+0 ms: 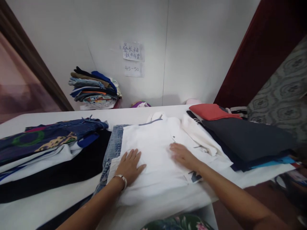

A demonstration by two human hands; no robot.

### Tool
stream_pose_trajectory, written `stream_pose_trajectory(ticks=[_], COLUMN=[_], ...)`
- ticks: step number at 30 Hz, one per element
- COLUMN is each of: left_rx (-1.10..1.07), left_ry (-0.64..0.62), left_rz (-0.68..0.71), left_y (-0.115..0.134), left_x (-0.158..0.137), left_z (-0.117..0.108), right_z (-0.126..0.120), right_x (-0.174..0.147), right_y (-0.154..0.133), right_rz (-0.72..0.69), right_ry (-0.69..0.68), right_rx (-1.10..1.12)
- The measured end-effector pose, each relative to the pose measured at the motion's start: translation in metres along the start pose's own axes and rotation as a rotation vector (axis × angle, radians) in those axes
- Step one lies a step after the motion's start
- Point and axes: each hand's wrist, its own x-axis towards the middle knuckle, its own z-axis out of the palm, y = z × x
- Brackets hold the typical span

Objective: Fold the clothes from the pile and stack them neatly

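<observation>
A white garment [148, 140] lies spread on the table in front of me, with a button and a dark printed mark near its lower right. My left hand [129, 166] rests flat on its left part, fingers spread, a bracelet on the wrist. On the right part lies my right hand [183, 156], palm down and slightly blurred, its fingers stretched out. Blue denim [116, 142] shows from under the garment's left edge. A cream-white sleeve-like piece [199, 135] lies along the right side.
Several garments, with black cloth [79, 163] among them, lie on the left. To the right is a pile with a dark grey garment [244, 134] and a folded red one [212, 111]. A folded clothes stack [93, 88] stands behind, near paper notes [133, 52] on the wall.
</observation>
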Motion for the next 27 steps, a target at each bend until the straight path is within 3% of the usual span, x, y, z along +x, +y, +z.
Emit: stream_pose_trajectory(ticks=[3, 6, 11, 13, 16, 19, 22, 27], left_rx=[0.018, 0.013, -0.015, -0.018, -0.014, -0.008, -0.006, 0.000], left_ry=[0.006, 0.007, -0.001, -0.009, -0.022, -0.022, -0.028, 0.015], left_rz=[0.000, -0.004, -0.017, -0.022, -0.023, -0.025, -0.026, -0.015], left_y=[0.000, 0.001, 0.003, 0.004, 0.005, 0.006, 0.007, 0.007], left_x=[0.000, 0.000, -0.001, -0.002, -0.002, -0.003, -0.003, -0.005], left_z=[0.001, -0.001, -0.002, -0.003, -0.004, -0.005, -0.006, -0.002], right_z=[-0.029, -0.053, -0.067, -0.071, -0.078, -0.079, -0.071, -0.047], right_x=[0.014, 0.020, 0.011, 0.010, 0.021, 0.049, 0.091, 0.170], right_y=[0.033, 0.074, 0.131, 0.142, 0.146, 0.136, 0.123, 0.108], right_rz=[0.115, 0.323, 0.667, 0.744, 0.738, 0.496, 0.265, 0.380], right_ry=[0.250, 0.333, -0.058, -0.129, -0.096, 0.042, 0.136, 0.126], right_rx=[-0.237, -0.497, -0.487, -0.454, -0.478, -0.497, -0.368, -0.026])
